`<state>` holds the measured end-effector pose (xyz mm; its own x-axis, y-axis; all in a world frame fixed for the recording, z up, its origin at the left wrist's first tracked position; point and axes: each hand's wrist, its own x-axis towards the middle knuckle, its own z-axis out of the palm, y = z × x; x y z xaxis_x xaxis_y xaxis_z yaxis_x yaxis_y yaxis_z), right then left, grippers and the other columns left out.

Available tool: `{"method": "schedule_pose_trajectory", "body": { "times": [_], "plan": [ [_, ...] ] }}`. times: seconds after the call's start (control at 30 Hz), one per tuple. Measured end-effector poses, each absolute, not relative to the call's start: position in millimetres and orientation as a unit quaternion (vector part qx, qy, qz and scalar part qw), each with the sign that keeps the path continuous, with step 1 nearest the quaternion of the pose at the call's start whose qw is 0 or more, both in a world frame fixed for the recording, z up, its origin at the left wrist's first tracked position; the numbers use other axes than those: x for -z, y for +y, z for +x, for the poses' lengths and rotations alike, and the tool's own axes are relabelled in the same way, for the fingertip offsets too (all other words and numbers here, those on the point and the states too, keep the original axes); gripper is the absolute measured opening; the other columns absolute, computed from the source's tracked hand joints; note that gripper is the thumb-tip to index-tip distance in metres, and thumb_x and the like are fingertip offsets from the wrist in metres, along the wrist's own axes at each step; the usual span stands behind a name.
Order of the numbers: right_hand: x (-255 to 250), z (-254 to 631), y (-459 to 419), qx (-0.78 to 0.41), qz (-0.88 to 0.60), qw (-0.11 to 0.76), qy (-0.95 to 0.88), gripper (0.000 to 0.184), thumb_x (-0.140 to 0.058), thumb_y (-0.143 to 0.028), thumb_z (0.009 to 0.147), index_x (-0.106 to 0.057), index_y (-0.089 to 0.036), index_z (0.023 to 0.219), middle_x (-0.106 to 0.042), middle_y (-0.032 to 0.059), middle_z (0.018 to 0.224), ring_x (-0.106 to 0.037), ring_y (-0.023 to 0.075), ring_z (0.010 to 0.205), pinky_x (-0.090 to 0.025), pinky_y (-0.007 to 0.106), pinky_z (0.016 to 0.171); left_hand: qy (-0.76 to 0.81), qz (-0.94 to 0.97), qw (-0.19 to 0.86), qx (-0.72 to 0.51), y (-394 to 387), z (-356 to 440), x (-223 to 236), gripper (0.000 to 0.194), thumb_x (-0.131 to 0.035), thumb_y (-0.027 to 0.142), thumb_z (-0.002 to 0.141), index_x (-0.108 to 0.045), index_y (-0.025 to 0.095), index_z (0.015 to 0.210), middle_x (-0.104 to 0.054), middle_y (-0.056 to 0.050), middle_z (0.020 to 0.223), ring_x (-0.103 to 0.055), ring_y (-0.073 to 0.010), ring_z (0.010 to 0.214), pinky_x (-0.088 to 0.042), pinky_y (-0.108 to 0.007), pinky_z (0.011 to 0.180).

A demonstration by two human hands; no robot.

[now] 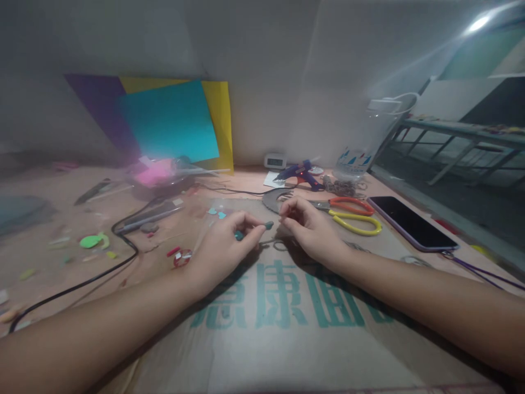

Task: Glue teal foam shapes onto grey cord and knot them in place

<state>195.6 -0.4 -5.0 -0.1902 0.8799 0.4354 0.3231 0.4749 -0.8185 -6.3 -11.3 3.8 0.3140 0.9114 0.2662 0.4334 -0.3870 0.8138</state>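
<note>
Teal-green and small, a blunt-ended piece (268, 225) poked out from the left hand (229, 244), whose thumb and forefinger pinched it. It lay between the two hands, its tip near the right hand (308, 229) but apart from it. Another teal bit (238, 235) showed among the left fingers, perhaps joined to it. The right thumb and forefinger curled close; I could not tell whether they gripped anything.
</note>
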Motion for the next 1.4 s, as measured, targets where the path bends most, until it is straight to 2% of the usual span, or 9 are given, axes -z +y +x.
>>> {"method": "schedule_pose_trajectory", "body": {
  "times": [0.1,0.2,0.33,0.47,0.67,1.27,1.4],
  "plan": [
    [3.8,193.5,-2.5,-0.340,-0.421,0.483,-0.688,0.009,-0.056,-0.018,0.084,-0.054,-0.021,0.093,-0.055,-0.0002,0.085,-0.055,0.0141,0.078,-0.046,0.030,0.071,0.446,0.761,0.290,-0.371,-13.4,-6.7,-4.9,0.018,-0.058,0.035,0.091,-0.064,0.020,0.084,-0.071,0.000,0.075,-0.066,-0.0167,0.075,-0.046,-0.028,0.072],
    [0.2,191.2,-7.5,-0.398,-0.427,0.479,-0.656,0.010,-0.055,-0.028,0.089,-0.056,-0.021,0.096,-0.057,-0.0018,0.078,-0.056,0.0129,0.069,-0.048,0.028,0.063,0.449,0.758,0.297,-0.368,-14.0,-6.9,-4.8,0.019,-0.057,0.036,0.092,-0.065,0.020,0.085,-0.071,0.001,0.075,-0.065,-0.0161,0.073,-0.046,-0.028,0.072],
    [-4.5,190.4,-12.4,-0.383,-0.437,0.455,-0.674,0.019,-0.058,-0.036,0.090,-0.062,-0.019,0.096,-0.059,-0.0009,0.076,-0.056,0.0124,0.066,-0.048,0.028,0.062,0.449,0.755,0.303,-0.370,-13.2,-7.6,-3.7,0.019,-0.056,0.037,0.092,-0.065,0.020,0.088,-0.070,0.001,0.075,-0.064,-0.0161,0.073,-0.045,-0.028,0.071],
    [-5.0,190.2,-13.5,-0.348,-0.438,0.423,-0.713,0.023,-0.065,-0.034,0.084,-0.065,-0.019,0.101,-0.063,0.0007,0.082,-0.058,0.0137,0.071,-0.047,0.029,0.066,0.447,0.768,0.272,-0.370,-13.5,-7.9,-4.9,0.017,-0.057,0.034,0.091,-0.066,0.020,0.087,-0.071,-0.001,0.081,-0.064,-0.0169,0.077,-0.045,-0.028,0.073],
    [-5.1,187.7,-15.1,-0.329,-0.418,0.423,-0.733,0.011,-0.060,-0.027,0.085,-0.061,-0.020,0.094,-0.062,0.0005,0.080,-0.058,0.0136,0.073,-0.047,0.028,0.067,0.436,0.784,0.244,-0.369,-14.1,-7.1,-5.9,0.017,-0.058,0.033,0.090,-0.068,0.021,0.084,-0.071,0.000,0.078,-0.063,-0.0168,0.075,-0.044,-0.028,0.072],
    [-5.4,187.3,-18.3,-0.403,-0.421,0.410,-0.702,0.009,-0.059,-0.030,0.087,-0.056,-0.021,0.088,-0.057,-0.0015,0.077,-0.055,0.0126,0.068,-0.044,0.025,0.058,0.427,0.810,0.190,-0.354,-13.6,-8.2,-2.9,0.016,-0.058,0.030,0.090,-0.069,0.022,0.082,-0.072,0.000,0.078,-0.063,-0.0191,0.079,-0.041,-0.031,0.076],
    [-2.8,188.7,-17.0,-0.435,-0.406,0.404,-0.695,0.013,-0.061,-0.031,0.086,-0.055,-0.021,0.092,-0.059,-0.0003,0.081,-0.058,0.0135,0.072,-0.047,0.026,0.062,0.429,0.806,0.205,-0.354,-13.9,-8.6,-3.1,0.017,-0.058,0.032,0.091,-0.069,0.022,0.084,-0.072,0.000,0.078,-0.063,-0.0189,0.079,-0.042,-0.031,0.075]
  ]
}}
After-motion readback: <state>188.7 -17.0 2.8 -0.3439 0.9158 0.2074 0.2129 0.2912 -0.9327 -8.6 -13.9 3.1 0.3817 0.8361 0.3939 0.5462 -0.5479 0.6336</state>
